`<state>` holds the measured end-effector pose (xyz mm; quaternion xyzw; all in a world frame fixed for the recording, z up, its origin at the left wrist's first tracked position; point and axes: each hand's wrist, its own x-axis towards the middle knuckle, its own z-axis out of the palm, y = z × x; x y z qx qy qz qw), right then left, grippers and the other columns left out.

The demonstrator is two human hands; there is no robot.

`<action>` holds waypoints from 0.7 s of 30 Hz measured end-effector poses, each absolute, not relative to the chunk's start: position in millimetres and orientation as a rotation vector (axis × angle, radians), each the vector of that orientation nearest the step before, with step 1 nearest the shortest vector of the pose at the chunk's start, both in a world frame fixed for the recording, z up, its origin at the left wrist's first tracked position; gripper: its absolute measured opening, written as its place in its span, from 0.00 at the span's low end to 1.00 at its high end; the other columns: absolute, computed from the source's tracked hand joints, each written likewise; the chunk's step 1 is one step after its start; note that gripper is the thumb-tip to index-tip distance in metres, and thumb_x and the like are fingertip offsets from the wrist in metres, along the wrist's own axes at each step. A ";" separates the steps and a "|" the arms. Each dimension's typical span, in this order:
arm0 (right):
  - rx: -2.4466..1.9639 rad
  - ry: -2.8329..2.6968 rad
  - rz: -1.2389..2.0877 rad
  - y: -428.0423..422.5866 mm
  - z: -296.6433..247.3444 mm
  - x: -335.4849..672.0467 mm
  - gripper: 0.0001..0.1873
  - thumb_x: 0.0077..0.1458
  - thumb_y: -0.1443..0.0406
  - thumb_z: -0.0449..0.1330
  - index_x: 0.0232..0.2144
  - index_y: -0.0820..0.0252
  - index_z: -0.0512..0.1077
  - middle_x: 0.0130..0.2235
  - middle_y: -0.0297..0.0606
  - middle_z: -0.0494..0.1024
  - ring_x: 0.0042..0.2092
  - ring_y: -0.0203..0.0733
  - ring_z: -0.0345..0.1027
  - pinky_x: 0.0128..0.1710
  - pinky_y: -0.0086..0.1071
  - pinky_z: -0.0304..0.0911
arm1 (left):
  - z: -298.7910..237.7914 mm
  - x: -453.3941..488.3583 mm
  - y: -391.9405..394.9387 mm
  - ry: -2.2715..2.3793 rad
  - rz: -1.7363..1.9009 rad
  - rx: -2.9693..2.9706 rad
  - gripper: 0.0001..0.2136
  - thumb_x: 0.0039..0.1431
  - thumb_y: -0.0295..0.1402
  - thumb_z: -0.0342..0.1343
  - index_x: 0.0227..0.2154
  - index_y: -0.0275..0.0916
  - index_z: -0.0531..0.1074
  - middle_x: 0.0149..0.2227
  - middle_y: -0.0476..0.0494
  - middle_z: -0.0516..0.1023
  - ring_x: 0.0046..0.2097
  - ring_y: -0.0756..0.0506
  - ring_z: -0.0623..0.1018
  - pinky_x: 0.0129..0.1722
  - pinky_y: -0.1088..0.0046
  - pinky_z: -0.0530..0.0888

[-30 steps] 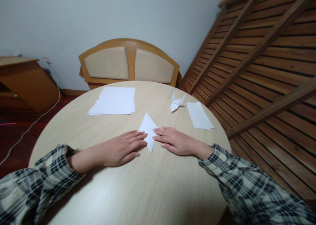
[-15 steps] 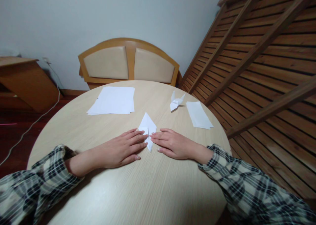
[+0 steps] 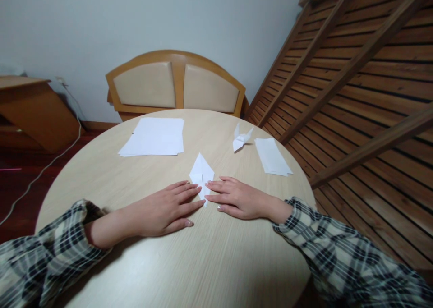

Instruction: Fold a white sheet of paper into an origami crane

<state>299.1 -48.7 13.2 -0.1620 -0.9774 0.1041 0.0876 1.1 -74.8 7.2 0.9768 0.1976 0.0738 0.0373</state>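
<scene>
A folded white paper [image 3: 202,167], diamond-shaped with a slit down its middle, lies flat on the round wooden table [image 3: 216,263]. On its left lower edge rest the fingertips of my left hand [image 3: 165,209], palm down with the fingers stretched out. My right hand [image 3: 237,197] lies flat from the other side, its fingertips on the right lower edge. Fingers cover part of the paper's lower half; its bottom point shows between them. Farther back to the right stands a folded paper crane [image 3: 241,139].
A stack of white paper sheets [image 3: 155,135] lies at the table's back left. Narrow paper strips [image 3: 272,157] lie near the right edge. Behind stands a padded wooden headboard [image 3: 176,80]; a slatted wooden frame [image 3: 345,100] leans on the right.
My left hand has slid a little toward me, down the folded paper's edge, and the slit looks narrower. My right hand has barely shifted.
</scene>
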 end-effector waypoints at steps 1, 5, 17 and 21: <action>-0.481 -2.905 0.308 -48.7 13.4 298.6 0.23 0.70 0.61 0.51 0.62 0.62 0.68 0.65 0.55 0.66 0.70 0.48 0.54 0.67 0.52 0.49 | 7.5 1.5 -75.3 0.603 0.230 3.003 0.26 0.71 0.45 0.48 0.68 0.40 0.60 0.69 0.31 0.61 0.69 0.33 0.62 0.69 0.50 0.56; -0.492 -2.875 0.397 -48.1 13.4 299.8 0.23 0.69 0.60 0.53 0.62 0.60 0.68 0.66 0.53 0.66 0.70 0.48 0.53 0.68 0.53 0.47 | 8.8 2.4 -76.6 0.581 0.280 2.995 0.26 0.71 0.45 0.48 0.68 0.45 0.59 0.69 0.34 0.60 0.69 0.33 0.61 0.69 0.49 0.55; -0.448 -2.867 0.287 -47.3 13.9 300.4 0.19 0.68 0.64 0.53 0.57 0.57 0.74 0.64 0.51 0.69 0.69 0.47 0.56 0.67 0.50 0.52 | 9.9 2.8 -72.9 0.564 0.301 2.964 0.24 0.69 0.46 0.51 0.66 0.52 0.62 0.68 0.37 0.63 0.68 0.33 0.62 0.69 0.45 0.54; -0.455 -2.862 0.204 -49.2 12.6 297.8 0.19 0.67 0.63 0.53 0.56 0.56 0.75 0.64 0.49 0.69 0.71 0.50 0.51 0.67 0.52 0.51 | 10.9 1.9 -70.6 0.572 0.274 2.954 0.24 0.67 0.48 0.53 0.64 0.54 0.65 0.65 0.37 0.67 0.69 0.30 0.60 0.68 0.40 0.52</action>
